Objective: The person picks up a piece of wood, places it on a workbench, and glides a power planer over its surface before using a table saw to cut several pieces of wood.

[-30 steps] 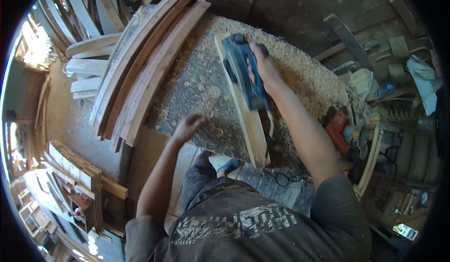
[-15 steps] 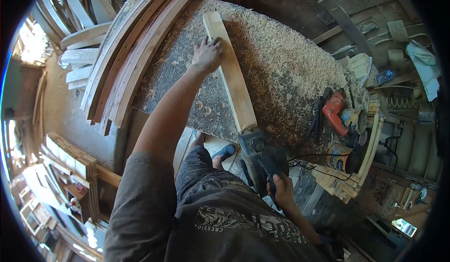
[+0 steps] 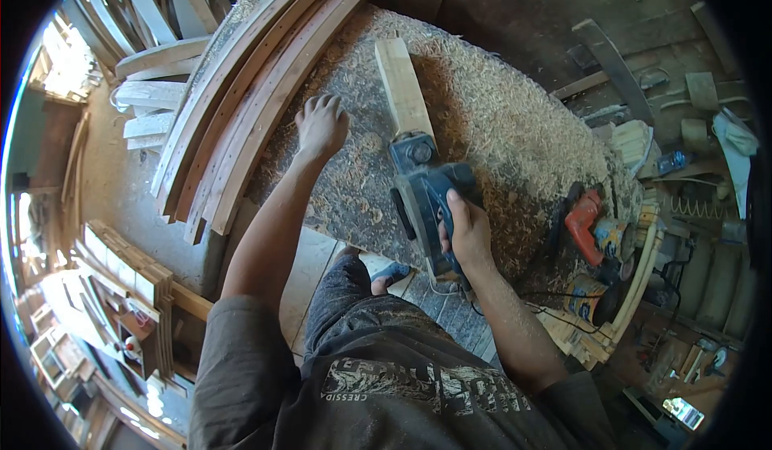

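My right hand (image 3: 469, 229) is wrapped around the rear handle of a dark blue electric planer (image 3: 423, 178). The planer sits on a pale wooden board (image 3: 402, 84), covering its near part, while the far end sticks out ahead of the tool. To the left of the board, my left hand (image 3: 322, 125) is held over the workbench (image 3: 342, 189), fingers apart and nothing in them. Wood shavings (image 3: 515, 112) lie thick on the bench to the right of the board.
Long curved wooden strips (image 3: 273, 88) lie along the bench's left side. A red power tool (image 3: 582, 226) rests at the right edge beside tins (image 3: 585, 299), with a black cord (image 3: 551, 293) nearby. Stacked wood pieces (image 3: 129, 269) stand at lower left.
The planer has slid forward along the board, away from my body, with my right hand on it. My left hand has come off the board and shifted left.
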{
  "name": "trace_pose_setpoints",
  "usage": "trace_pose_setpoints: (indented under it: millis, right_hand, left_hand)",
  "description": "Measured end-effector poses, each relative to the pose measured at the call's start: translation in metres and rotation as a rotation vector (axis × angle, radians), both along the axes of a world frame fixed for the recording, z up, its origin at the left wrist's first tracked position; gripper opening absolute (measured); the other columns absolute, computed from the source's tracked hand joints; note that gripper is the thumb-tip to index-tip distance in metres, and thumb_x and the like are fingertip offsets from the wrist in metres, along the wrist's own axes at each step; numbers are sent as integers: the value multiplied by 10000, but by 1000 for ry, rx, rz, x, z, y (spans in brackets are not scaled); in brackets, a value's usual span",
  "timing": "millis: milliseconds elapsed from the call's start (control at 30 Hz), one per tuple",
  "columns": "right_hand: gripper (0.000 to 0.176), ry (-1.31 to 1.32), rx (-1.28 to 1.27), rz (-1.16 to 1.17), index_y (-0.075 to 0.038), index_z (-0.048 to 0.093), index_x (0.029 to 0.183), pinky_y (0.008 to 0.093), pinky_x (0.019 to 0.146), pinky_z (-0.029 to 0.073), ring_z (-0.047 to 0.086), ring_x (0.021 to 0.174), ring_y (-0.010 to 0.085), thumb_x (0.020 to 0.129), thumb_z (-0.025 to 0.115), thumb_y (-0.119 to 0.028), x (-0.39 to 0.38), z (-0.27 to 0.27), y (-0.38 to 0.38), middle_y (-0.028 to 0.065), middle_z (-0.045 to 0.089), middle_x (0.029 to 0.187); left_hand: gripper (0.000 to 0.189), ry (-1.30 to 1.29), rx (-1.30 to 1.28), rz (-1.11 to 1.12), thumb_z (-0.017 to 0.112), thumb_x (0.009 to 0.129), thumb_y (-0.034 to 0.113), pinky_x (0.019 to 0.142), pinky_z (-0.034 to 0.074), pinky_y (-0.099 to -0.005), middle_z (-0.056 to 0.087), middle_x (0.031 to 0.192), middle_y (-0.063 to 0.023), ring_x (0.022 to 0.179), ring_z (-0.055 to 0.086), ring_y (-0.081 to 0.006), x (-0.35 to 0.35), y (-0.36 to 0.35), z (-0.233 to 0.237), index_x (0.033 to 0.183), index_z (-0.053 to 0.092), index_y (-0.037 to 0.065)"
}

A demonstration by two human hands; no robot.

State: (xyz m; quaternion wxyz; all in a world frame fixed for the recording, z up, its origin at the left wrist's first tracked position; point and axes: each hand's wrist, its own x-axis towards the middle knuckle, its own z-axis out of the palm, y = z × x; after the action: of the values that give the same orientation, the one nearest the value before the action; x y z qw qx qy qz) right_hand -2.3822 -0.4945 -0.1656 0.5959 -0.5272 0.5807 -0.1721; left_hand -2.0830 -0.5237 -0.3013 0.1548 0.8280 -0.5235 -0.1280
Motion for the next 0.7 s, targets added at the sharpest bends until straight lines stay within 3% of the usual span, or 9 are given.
trace_pose_setpoints:
  millis: [100,200,300,567,700]
  right_hand:
    - [564,8,8,3,-19,563,744,275,394,365,462,388,113,966,483,-531,32,-6,-33,26,491,511]
    - [589,-12,-2,-5,-26,557,734,276,376,360,455,375,117,947,496,-571,66,-10,-68,24,485,506]
    - [610,-29,-14,-30,-35,560,742,277,371,366,453,368,124,917,518,-617,104,-15,-105,21,484,504]
    - [629,-92,-127,14,-60,540,747,281,400,394,473,413,125,900,493,-668,211,-19,-215,16,486,553]
    - [627,-182,-149,18,-71,533,744,280,403,395,458,404,128,895,490,-678,236,-27,-249,20,482,553]
  left_hand:
    - [563,-107,128,19,534,924,342,1096,274,-599,397,1505,-116,1404,315,-361,16,40,-10,1408,444,68]
    - [737,-9,418,-66,569,921,379,1122,195,-678,133,1628,-81,1483,130,-382,17,62,-2,1526,264,88]
    - [809,1,457,-88,574,928,417,1116,207,-686,64,1640,-72,1496,69,-370,18,63,-5,1549,179,81]
    - [799,126,534,-120,565,931,387,1141,204,-649,34,1643,-62,1500,31,-366,29,56,3,1556,159,98]
    - [829,28,539,-128,573,921,398,1155,206,-621,16,1645,-42,1500,23,-362,27,59,-6,1564,132,117]
